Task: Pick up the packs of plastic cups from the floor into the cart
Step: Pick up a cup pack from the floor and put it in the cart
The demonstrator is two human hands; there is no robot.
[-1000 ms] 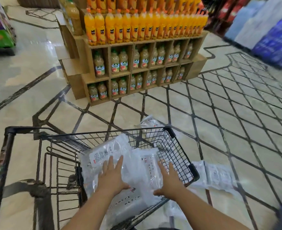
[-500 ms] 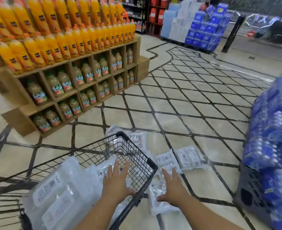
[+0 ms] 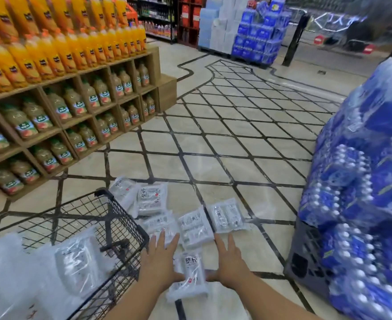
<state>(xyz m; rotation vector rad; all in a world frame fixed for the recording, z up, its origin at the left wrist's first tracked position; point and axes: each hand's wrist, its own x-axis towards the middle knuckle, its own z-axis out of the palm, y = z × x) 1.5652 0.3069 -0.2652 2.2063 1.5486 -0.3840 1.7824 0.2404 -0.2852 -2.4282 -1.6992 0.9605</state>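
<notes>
Cart [image 3: 102, 192] at left, loaded packs [image 3: 75, 259] already inside.

Step judged: nearest pack [image 3: 190, 276] to be lifted off floor [image 3: 213, 158] and carried left over cart rim. Film likely slippery, so pack best squeezed from both sides and laid flat on load.

Left hand [image 3: 160, 262]: fingers straight, spread, nothing grasped; thumb at pack's left edge, contact not certain.

Right hand [image 3: 230, 262]: likewise flat and released, thumb at right edge.

Other packs [image 3: 196, 227] left on floor beyond, beside cart.
</notes>
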